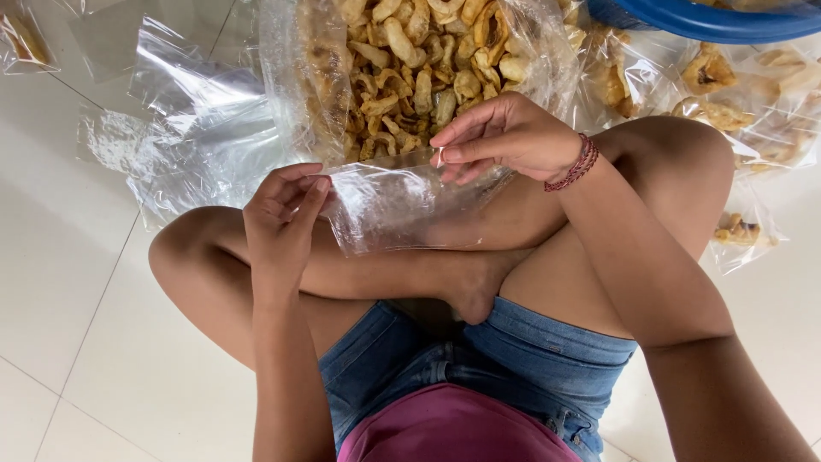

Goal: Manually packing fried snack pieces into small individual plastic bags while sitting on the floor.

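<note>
I sit cross-legged on a white tiled floor. Both hands hold a small empty clear plastic bag (389,205) over my legs. My left hand (282,218) pinches its left top corner. My right hand (505,137), with a red bead bracelet on the wrist, pinches the right top edge between thumb and fingers. Just beyond the small bag stands a large clear bag of fried golden crackers (419,64), open at the top.
A heap of empty clear bags (188,128) lies on the floor at the left. Filled small packs of crackers (735,94) lie at the right, one more (740,231) by my right knee. A blue basin rim (710,21) shows at top right.
</note>
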